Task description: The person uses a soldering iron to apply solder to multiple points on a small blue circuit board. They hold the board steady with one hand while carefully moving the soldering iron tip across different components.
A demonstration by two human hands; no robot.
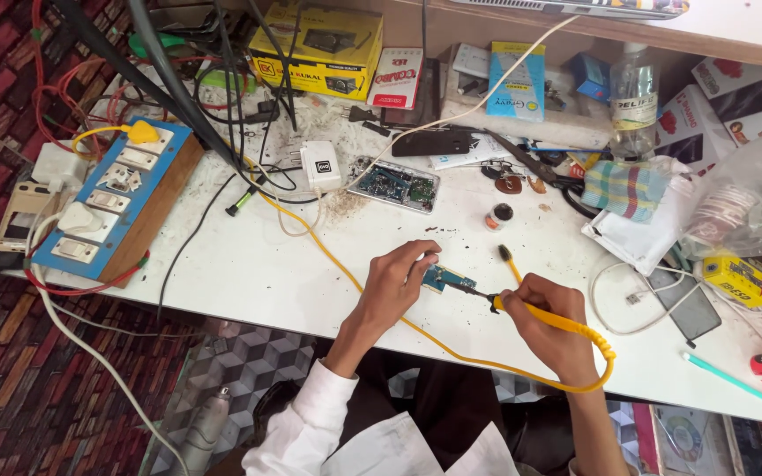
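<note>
The left hand (394,280) pins a small circuit board (448,280) flat on the white table (249,273), near its front edge, fingers closed on the board's left end, while the right hand (547,319) wraps a yellow soldering iron (522,308) whose tip touches the board's right end. Done well, I judge, the work wants the board held still and the tip applied lightly (its yellow cord (337,260) trails across the table). The board is small, blue-green and oblong, with tiny parts too fine to tell.
</note>
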